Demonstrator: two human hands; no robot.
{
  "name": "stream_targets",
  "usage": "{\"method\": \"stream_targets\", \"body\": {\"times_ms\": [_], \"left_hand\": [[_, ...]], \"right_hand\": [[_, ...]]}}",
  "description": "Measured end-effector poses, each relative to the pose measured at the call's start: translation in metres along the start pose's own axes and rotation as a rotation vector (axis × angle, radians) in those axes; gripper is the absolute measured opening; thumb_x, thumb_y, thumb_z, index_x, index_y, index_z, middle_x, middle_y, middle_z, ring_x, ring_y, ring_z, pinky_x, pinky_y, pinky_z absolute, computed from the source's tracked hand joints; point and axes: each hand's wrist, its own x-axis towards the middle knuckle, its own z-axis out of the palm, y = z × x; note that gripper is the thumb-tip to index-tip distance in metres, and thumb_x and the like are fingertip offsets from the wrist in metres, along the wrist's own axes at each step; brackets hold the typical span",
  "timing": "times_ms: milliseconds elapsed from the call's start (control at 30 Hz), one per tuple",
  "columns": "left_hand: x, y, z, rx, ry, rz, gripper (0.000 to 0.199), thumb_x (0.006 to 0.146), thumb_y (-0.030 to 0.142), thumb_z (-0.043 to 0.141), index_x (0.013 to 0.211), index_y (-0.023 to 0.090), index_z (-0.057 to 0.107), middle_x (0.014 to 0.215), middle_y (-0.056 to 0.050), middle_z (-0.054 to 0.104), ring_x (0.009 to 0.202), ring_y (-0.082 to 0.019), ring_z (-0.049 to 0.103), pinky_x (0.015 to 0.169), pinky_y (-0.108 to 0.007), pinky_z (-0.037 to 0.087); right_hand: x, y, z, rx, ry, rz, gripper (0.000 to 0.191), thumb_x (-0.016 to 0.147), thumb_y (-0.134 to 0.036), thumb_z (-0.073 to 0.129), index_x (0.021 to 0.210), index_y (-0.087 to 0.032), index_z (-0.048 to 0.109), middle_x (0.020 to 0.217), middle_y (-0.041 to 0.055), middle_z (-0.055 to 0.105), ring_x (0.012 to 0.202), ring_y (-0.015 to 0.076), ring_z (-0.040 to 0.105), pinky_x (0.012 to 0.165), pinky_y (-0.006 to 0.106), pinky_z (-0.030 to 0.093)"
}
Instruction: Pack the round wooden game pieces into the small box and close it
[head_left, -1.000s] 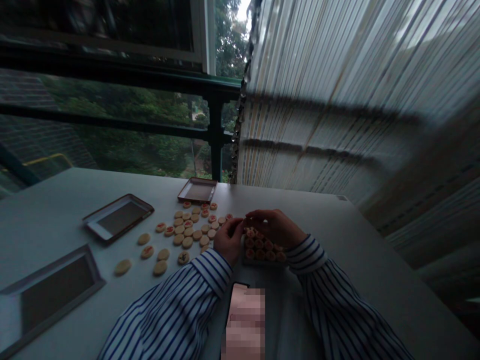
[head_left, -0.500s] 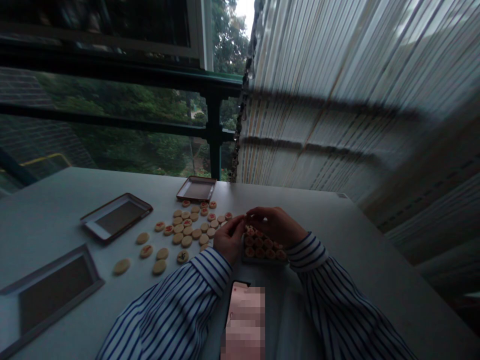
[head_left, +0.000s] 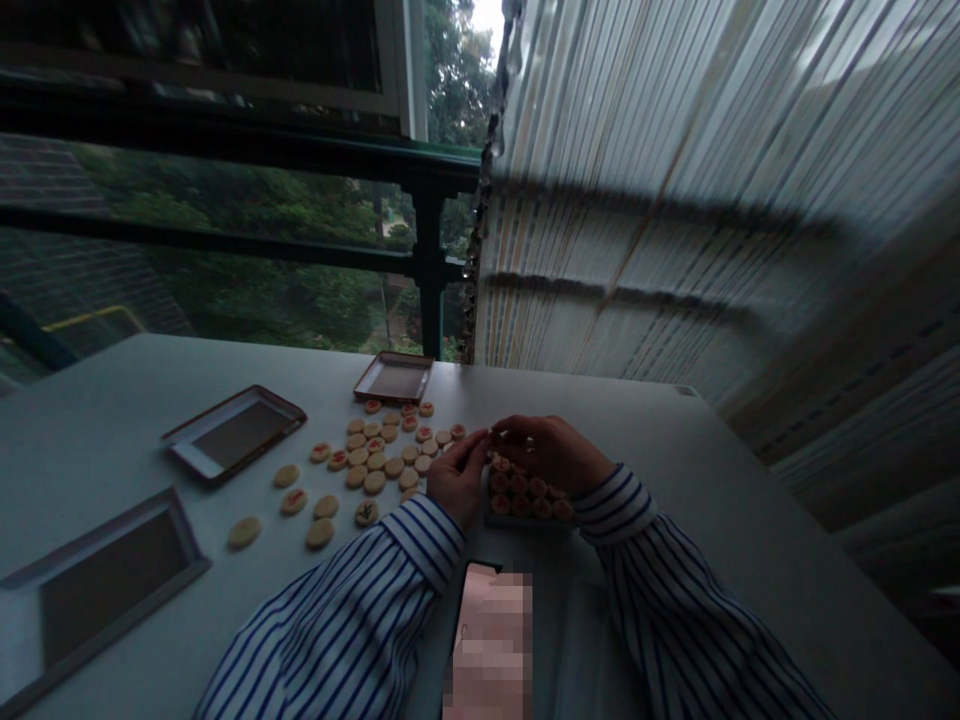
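Counter (head_left: 720, 520): meets railing (head_left: 430, 270), curtain (head_left: 637, 120).
Trays (head_left: 255, 388): left of, behind loose discs (head_left: 375, 482).
Hands (head_left: 459, 482): pinched at fingertips, contents unclear.
Packed discs (head_left: 519, 485): partly beneath right hand (head_left: 556, 455), beside left.

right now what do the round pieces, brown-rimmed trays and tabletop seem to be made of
Round pieces: probably wood, matte, from their pale tan colour, though plastic could look alike. Brown-rimmed trays: perhaps thin metal or coated card, judging by the slim, faintly glossy rims. Tabletop: likely laminate or painted board, satin, as it is smooth and white with a soft sheen.
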Motion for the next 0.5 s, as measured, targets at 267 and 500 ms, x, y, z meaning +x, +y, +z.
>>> {"method": "stream_targets", "body": {"times_ms": [267,500], "left_hand": [[0.0001,-0.0010,-0.0005,0.021,-0.014,0.000,0.030,0.070,0.035,0.058,0.093,0.017,0.065,0.085,-0.005,0.067,0.077,-0.016,0.062,0.071,-0.027,0.050],[0.0009,-0.0050,-0.0011,0.053,-0.020,0.013,0.035,0.071,0.039,0.056,0.096,0.016,0.064,0.082,-0.006,0.066,0.074,-0.016,0.062,0.067,-0.026,0.050]], "right_hand": [[0.0002,-0.0021,-0.0012,-0.032,-0.008,-0.020,0.027,0.079,-0.034,0.051,0.101,-0.020,0.058,0.080,0.0042,0.065,0.070,0.0119,0.059,0.062,0.021,0.041],[0.0005,-0.0032,-0.0007,-0.086,0.001,-0.018,0.024,0.078,-0.033,0.052,0.096,-0.020,0.059,0.079,0.0045,0.065,0.070,0.0120,0.058,0.062,0.022,0.040]]}}
